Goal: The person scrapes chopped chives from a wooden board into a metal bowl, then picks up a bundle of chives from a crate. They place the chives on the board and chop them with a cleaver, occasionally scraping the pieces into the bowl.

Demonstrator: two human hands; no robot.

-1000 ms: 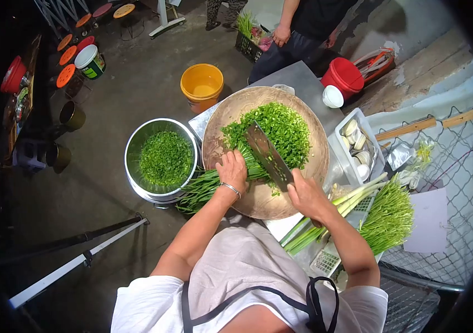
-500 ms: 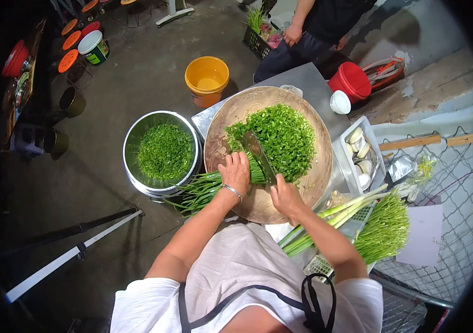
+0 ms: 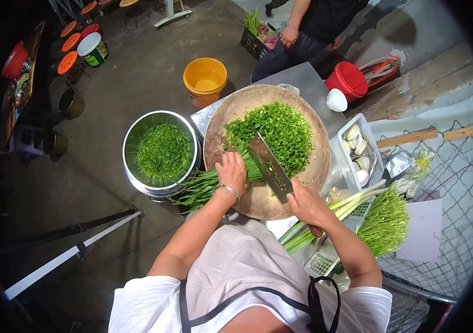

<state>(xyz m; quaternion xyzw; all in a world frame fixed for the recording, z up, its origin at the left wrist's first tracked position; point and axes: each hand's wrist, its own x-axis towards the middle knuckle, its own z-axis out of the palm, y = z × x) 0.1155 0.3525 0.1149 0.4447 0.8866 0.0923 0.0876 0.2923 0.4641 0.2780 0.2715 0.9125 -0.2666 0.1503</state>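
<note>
My left hand [image 3: 232,171] presses down on a bunch of long thin green onions [image 3: 198,187], fingers closed over the stalks at the left of the round wooden chopping board [image 3: 215,125]. In my right hand [image 3: 306,202] is a cleaver [image 3: 270,167], gripped by its wooden handle. Its broad blade leans over the cut end of the bunch, with green bits stuck to its side. Chopped green onions [image 3: 281,130] lie heaped on the far part of the board. More chopped greens [image 3: 164,150] fill a metal pot [image 3: 129,176] to the left.
A yellow bucket [image 3: 205,83] stands beyond the metal table [image 3: 309,83]. To the right are a red bucket [image 3: 349,79], a white bowl [image 3: 337,100], a plastic bin [image 3: 379,172], large scallions [image 3: 353,206] and a green bundle [image 3: 385,222]. Another person's hand [image 3: 289,36] shows at the back.
My right hand has moved right with the cleaver, whose blade has turned so its flat side faces up more. My left hand stays on the bunch.
</note>
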